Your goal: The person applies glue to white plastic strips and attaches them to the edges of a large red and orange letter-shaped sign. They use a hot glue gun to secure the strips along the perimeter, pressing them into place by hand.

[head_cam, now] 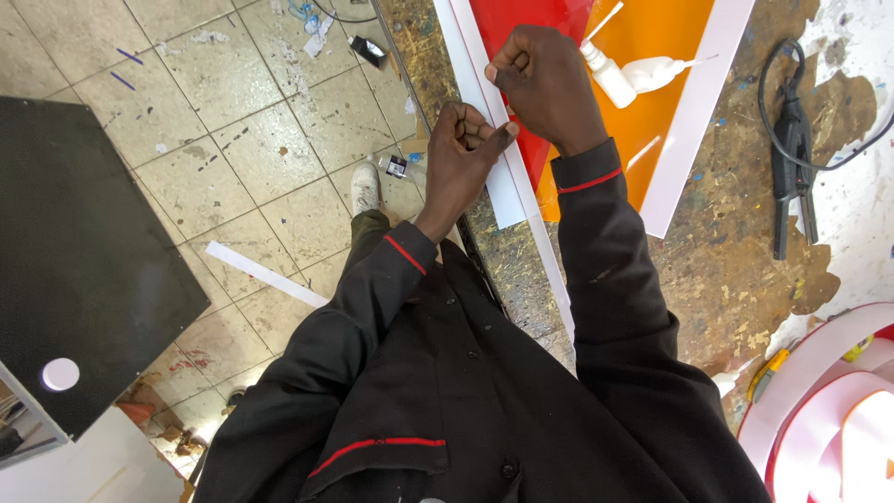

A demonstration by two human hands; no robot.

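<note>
1. Left hand (pixel 463 149) curled shut, fingertips pinching the edge of the white plastic strip (pixel 507 186).
2. Right hand (pixel 545 84) closed over the same strip, just above.
3. Strip lying along the tabletop (pixel 736 251) edge, beside the red and orange sheet (pixel 652 93).
4. Glue bottles (pixel 624 74) resting on the sheet.

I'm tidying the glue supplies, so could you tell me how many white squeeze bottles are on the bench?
2: one white squeeze bottle just beyond the right hand, another lying beside it on the orange sheet. Others may lie outside the view.
</note>
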